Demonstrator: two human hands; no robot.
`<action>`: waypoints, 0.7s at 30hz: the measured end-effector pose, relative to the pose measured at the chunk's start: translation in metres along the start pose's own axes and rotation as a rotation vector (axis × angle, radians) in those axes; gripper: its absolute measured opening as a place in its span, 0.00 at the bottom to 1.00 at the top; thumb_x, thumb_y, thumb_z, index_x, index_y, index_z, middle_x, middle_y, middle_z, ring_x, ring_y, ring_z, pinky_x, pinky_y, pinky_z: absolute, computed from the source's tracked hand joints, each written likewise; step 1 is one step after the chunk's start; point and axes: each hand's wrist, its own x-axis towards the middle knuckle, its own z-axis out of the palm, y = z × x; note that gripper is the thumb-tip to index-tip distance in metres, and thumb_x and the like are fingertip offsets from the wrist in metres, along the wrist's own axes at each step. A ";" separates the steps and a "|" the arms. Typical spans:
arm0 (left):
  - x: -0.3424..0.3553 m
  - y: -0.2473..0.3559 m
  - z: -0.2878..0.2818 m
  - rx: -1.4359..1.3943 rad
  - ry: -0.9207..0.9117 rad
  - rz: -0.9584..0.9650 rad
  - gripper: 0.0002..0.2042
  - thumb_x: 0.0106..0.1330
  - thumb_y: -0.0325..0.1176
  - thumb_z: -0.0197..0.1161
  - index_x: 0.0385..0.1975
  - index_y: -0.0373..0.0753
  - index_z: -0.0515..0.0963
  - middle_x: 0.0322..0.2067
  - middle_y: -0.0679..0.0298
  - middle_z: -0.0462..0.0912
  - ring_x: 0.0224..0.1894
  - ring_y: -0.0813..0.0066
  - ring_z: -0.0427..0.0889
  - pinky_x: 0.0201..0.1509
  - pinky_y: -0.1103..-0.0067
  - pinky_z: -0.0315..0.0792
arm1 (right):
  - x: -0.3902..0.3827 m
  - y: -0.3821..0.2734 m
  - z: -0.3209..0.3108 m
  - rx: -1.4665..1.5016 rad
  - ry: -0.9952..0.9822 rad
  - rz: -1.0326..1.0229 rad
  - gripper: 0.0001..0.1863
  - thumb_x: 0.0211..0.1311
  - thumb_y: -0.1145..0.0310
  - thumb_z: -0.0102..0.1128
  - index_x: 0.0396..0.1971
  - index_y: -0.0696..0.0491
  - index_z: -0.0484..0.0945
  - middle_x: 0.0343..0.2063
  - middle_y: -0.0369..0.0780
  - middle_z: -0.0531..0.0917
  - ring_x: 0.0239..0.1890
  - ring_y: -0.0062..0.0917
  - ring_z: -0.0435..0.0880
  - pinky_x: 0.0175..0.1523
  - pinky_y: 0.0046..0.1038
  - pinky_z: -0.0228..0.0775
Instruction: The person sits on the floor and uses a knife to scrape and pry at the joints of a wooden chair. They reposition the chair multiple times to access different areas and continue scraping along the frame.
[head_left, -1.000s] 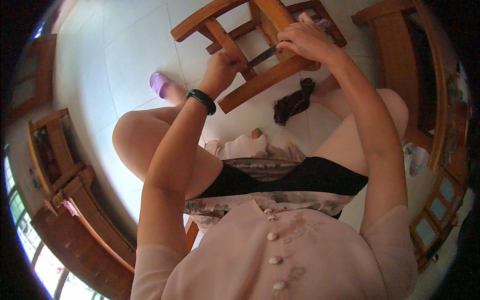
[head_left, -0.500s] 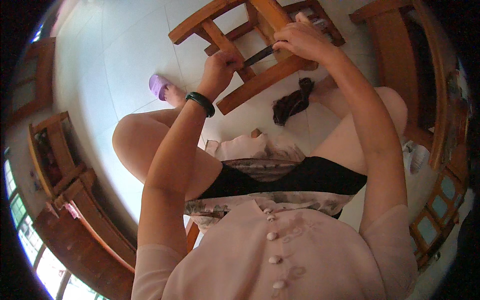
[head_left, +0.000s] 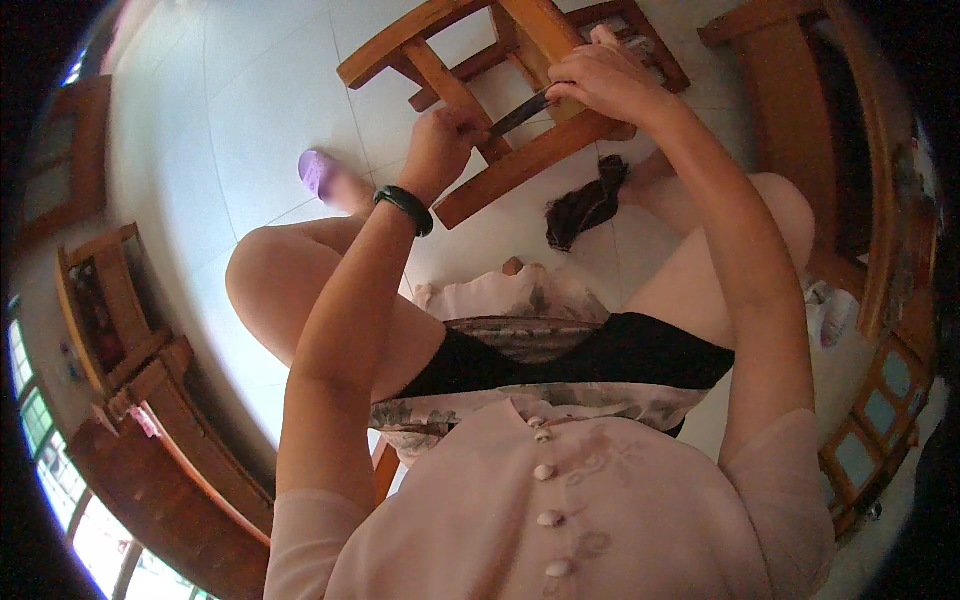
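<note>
Strip (head_left: 520, 116), dark and straight, spans your left hand (head_left: 443, 147) and right hand (head_left: 608, 82), both closed on it by the wooden frame (head_left: 530, 168), seemingly being positioned, which calls for even grips.

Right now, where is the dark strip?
In the head view, the dark strip spans between the left hand and right hand, upper centre, by the wooden frame.

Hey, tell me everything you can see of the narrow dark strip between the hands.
The narrow, dark, flat-looking strip runs straight between the bare left hand and the bare right hand, slanting upward in the picture toward the right. Both close on it, hiding its ends. A brown wooden frame shows behind it; contact between them is unclear, as is the strip's material.
</note>
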 end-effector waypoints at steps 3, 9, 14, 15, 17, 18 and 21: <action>0.001 0.001 0.000 0.061 0.067 0.065 0.03 0.56 0.22 0.62 0.29 0.35 0.81 0.29 0.59 0.84 0.31 0.68 0.81 0.37 0.75 0.74 | 0.000 -0.001 -0.001 -0.018 -0.082 0.038 0.13 0.60 0.55 0.56 0.26 0.49 0.79 0.26 0.38 0.81 0.33 0.32 0.77 0.47 0.34 0.56; 0.005 0.000 -0.004 -0.057 0.129 0.022 0.03 0.51 0.23 0.63 0.25 0.37 0.81 0.27 0.56 0.81 0.31 0.58 0.80 0.36 0.70 0.73 | -0.001 -0.003 0.005 -0.026 0.061 0.042 0.13 0.60 0.55 0.55 0.27 0.48 0.80 0.26 0.38 0.81 0.34 0.31 0.77 0.48 0.35 0.56; -0.002 0.002 0.001 -0.041 0.052 -0.038 0.03 0.50 0.23 0.63 0.25 0.35 0.81 0.27 0.55 0.81 0.31 0.57 0.79 0.35 0.70 0.73 | 0.001 0.001 0.001 -0.007 -0.005 0.013 0.14 0.59 0.53 0.56 0.25 0.47 0.79 0.25 0.38 0.82 0.35 0.31 0.79 0.47 0.35 0.56; -0.002 0.002 0.001 -0.004 0.110 0.014 0.03 0.50 0.23 0.63 0.25 0.35 0.81 0.27 0.55 0.81 0.31 0.56 0.79 0.35 0.70 0.73 | 0.001 0.000 0.001 -0.007 -0.014 0.018 0.13 0.59 0.53 0.57 0.25 0.47 0.79 0.25 0.38 0.82 0.34 0.31 0.79 0.47 0.35 0.56; 0.002 0.001 -0.001 0.083 0.192 0.071 0.03 0.50 0.23 0.62 0.25 0.35 0.80 0.28 0.55 0.81 0.31 0.56 0.79 0.35 0.70 0.73 | 0.002 -0.004 0.001 -0.028 0.034 0.060 0.13 0.59 0.54 0.56 0.26 0.47 0.79 0.26 0.38 0.81 0.35 0.31 0.77 0.47 0.34 0.57; 0.003 0.001 -0.003 0.061 0.193 0.108 0.03 0.52 0.23 0.62 0.26 0.35 0.80 0.29 0.56 0.81 0.31 0.57 0.80 0.36 0.71 0.73 | 0.002 -0.007 0.001 -0.036 0.050 0.078 0.12 0.60 0.55 0.56 0.26 0.47 0.79 0.26 0.38 0.81 0.35 0.31 0.76 0.47 0.34 0.57; 0.005 0.002 -0.005 0.053 0.107 0.098 0.04 0.55 0.21 0.61 0.28 0.36 0.81 0.30 0.56 0.82 0.32 0.60 0.81 0.36 0.73 0.74 | 0.001 -0.007 -0.001 0.006 0.017 0.103 0.12 0.59 0.55 0.57 0.26 0.48 0.79 0.26 0.38 0.80 0.36 0.32 0.75 0.48 0.34 0.58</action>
